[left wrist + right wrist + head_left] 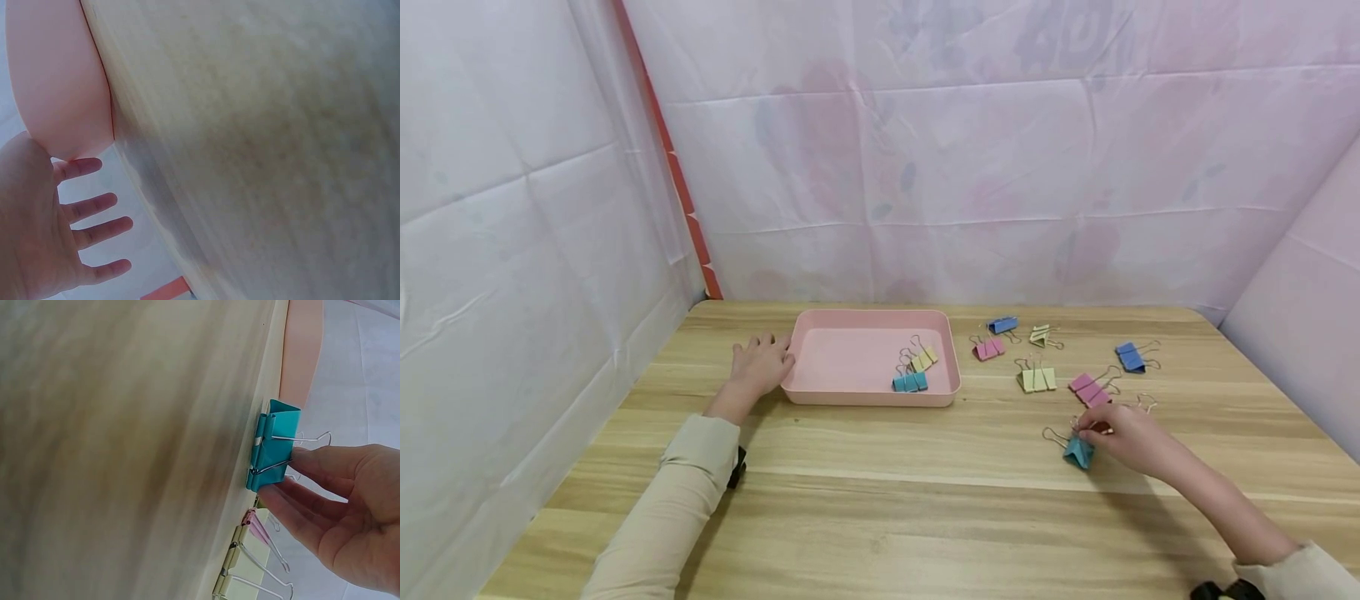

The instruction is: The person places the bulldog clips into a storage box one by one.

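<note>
My right hand (1123, 433) pinches a teal binder clip (1078, 452) by its edge, thumb on one side and fingers on the other. In the right wrist view this clip (278, 447) is right at the tabletop, its wire handles pointing away. Close beside it lie a pink binder clip (1090, 390) and a yellow one (247, 569), which the hand mostly hides in the head view. My left hand (760, 365), fingers spread, touches the left end of the pink tray (872, 399). Inside the tray's right part lie a yellow clip (924, 359) and a teal clip (911, 382).
Further back on the wooden table (880, 517) lie a blue clip (1003, 325), a pink clip (988, 348), two yellow clips (1038, 380) and another blue clip (1130, 357). Pale cloth walls (880, 183) enclose the back and sides.
</note>
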